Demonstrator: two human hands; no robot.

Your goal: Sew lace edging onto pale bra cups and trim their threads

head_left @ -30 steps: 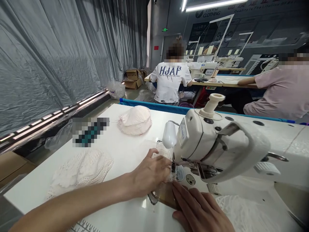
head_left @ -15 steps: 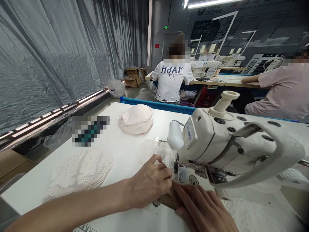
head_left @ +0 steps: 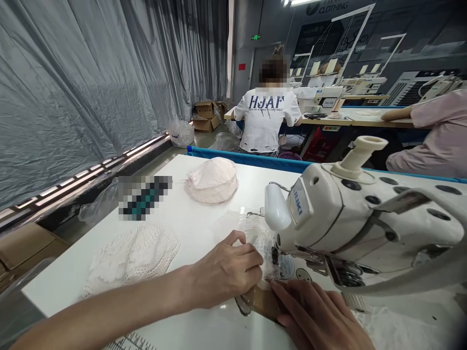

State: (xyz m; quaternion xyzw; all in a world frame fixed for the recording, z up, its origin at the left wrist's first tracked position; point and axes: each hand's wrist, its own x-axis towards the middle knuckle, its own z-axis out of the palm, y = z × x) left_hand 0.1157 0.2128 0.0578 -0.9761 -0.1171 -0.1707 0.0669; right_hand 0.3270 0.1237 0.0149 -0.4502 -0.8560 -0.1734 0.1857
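I see table (head_left: 199, 228), open room mid-top; machine (head_left: 321, 209) crowds R side. R hand (head_left: 321, 311): fingers near-straight, tog.; L hand (head_left: 228, 270): fingers curled; can't tell grip on either. Lace (head_left: 260, 238) btwn L hand & presser foot (head_left: 275, 255), near edge by R fingertips.

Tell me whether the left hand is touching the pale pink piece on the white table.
No, the left hand is beside the sewing machine, and white table shows between that hand and the pale pink piece.
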